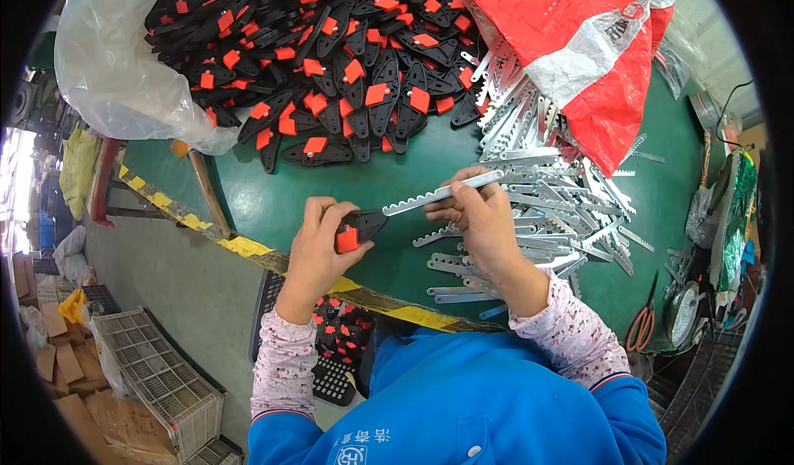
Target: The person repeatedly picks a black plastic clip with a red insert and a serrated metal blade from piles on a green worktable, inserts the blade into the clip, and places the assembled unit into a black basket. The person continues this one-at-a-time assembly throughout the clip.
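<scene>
My left hand (318, 238) is closed around a black plastic bracket (372, 224) with a red tab (347, 239), its pointed end facing right. Between the thumb and fingers of my right hand (480, 217) is a silver notched metal strip (442, 194), tilted up to the right. The strip's left end meets or overlaps the bracket's tip; I cannot tell whether it sits inside. Just right of and below my right hand spreads a pile of similar metal strips (546, 205). Beyond both hands lies a large heap of black brackets with red tabs (331, 60).
A red and white bag (595, 60) spills strips at the back right. Clear plastic sheeting (124, 76) lies back left. A hammer (207, 188) rests by the yellow-black table edge (248, 248). Scissors (642, 324) lie at right. Below the edge, a black crate (335, 378) holds brackets.
</scene>
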Action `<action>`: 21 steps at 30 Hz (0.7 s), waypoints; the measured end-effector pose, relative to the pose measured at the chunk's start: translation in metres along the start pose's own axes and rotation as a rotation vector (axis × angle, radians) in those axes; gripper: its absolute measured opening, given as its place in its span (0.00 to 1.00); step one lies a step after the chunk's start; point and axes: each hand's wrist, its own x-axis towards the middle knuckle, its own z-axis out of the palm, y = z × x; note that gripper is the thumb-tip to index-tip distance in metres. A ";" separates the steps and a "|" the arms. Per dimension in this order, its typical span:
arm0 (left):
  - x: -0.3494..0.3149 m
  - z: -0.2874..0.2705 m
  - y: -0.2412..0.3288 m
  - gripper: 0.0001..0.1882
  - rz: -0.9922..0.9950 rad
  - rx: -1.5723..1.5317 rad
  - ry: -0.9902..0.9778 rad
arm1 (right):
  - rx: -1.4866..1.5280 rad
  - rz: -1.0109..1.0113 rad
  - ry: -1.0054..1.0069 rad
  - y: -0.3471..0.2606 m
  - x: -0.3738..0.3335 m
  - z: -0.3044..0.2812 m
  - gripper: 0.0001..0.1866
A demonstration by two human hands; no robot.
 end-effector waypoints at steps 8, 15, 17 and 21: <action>0.002 -0.003 0.002 0.32 0.067 0.000 -0.103 | -0.203 -0.143 -0.110 -0.003 -0.004 -0.001 0.11; -0.002 0.004 0.014 0.32 0.127 -0.051 -0.097 | -0.239 -0.001 -0.164 -0.001 -0.007 0.004 0.12; -0.002 0.004 0.014 0.31 0.126 -0.049 -0.112 | -0.260 0.064 -0.201 -0.003 -0.006 0.005 0.12; -0.003 0.004 0.020 0.29 0.145 -0.023 -0.095 | -0.302 0.151 -0.311 -0.004 -0.007 0.011 0.15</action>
